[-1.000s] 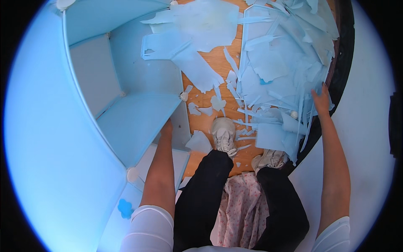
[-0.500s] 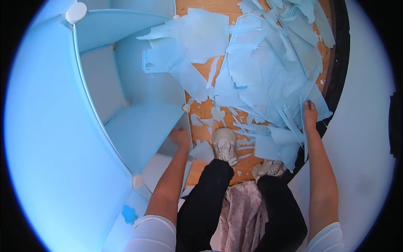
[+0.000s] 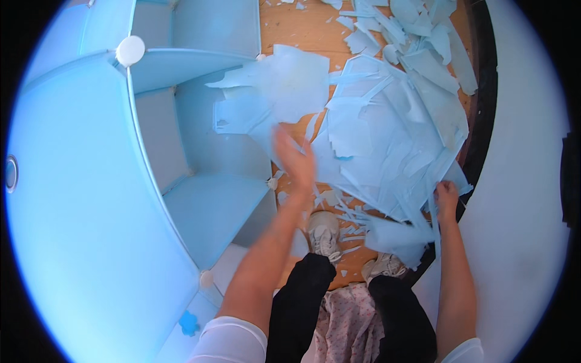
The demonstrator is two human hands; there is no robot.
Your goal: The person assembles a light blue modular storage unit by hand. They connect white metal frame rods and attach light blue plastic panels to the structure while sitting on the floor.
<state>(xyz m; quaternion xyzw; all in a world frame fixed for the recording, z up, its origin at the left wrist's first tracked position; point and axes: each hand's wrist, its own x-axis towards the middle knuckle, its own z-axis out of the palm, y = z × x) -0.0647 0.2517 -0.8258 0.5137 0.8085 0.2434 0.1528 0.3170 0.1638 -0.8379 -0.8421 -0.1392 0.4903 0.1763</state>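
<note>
Broken pale-blue plastic sheets [image 3: 387, 133] lie in a heap on the wooden floor, flat panels mixed with narrow jagged strips. At the heap's right side, my right hand [image 3: 446, 196] is closed on the edge of a plastic sheet [image 3: 437, 221]. Blurred by motion, my left hand [image 3: 295, 160] is over the heap's left part with its fingers stretched out, and nothing shows in it. Just beyond it is a large torn plastic piece [image 3: 296, 85], partly extending over the cabinet's opening.
A light-blue cube cabinet [image 3: 218, 212] with white round connectors stands at left, its door [image 3: 72, 163] swung toward me. A white wall [image 3: 520, 181] with a dark baseboard [image 3: 484, 109] runs along the right. My shoes [image 3: 325, 236] are among small shards on the floor [image 3: 290, 27].
My left hand has moved from the cabinet's lower compartment up and right, over the plastic pieces. My right hand keeps its hold at the heap's right edge. The view has shifted slightly.
</note>
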